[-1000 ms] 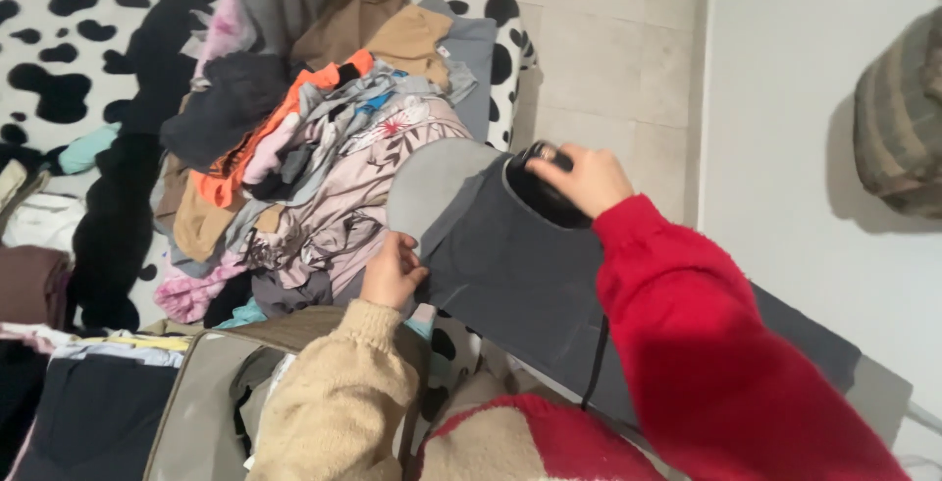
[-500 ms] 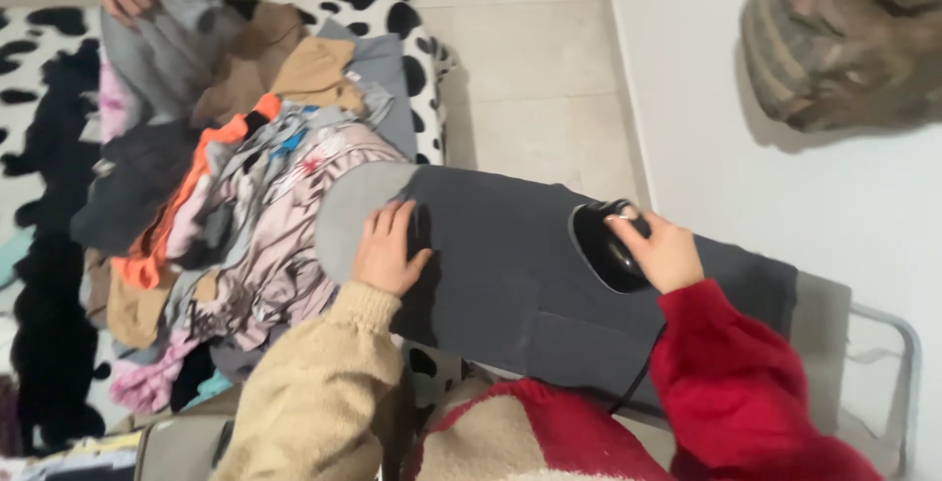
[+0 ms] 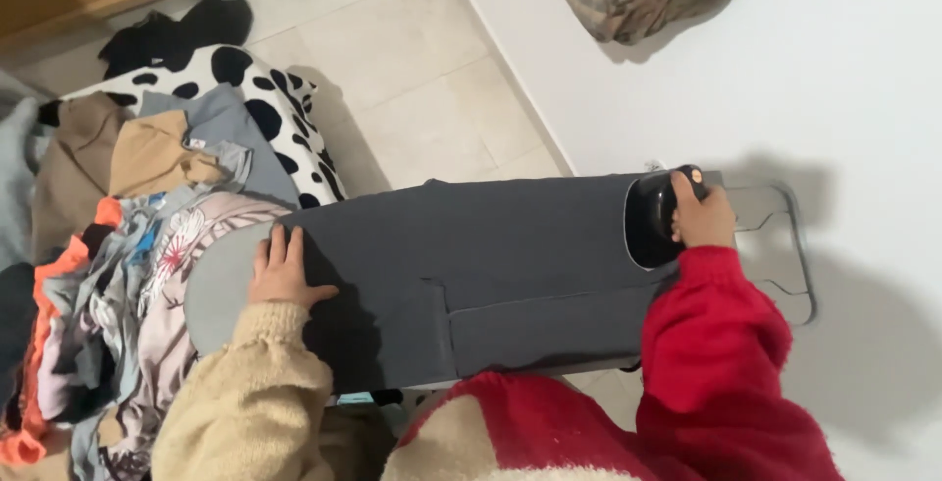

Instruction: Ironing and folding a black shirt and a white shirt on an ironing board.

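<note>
Clothes (image 3: 118,275) heap beside flat-fingered left hand (image 3: 280,270) on grey garment (image 3: 471,265); right hand (image 3: 702,218) fingers grip iron (image 3: 655,218).

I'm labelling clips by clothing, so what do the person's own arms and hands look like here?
Both hands are bare: no gloves, rings or watch visible. The left hand comes out of a fuzzy cream-beige knit sleeve with a gathered cuff. The right hand comes out of a fuzzy bright red sleeve. The two sleeves seem to belong to one two-coloured sweater, red and cream at the chest.
</note>
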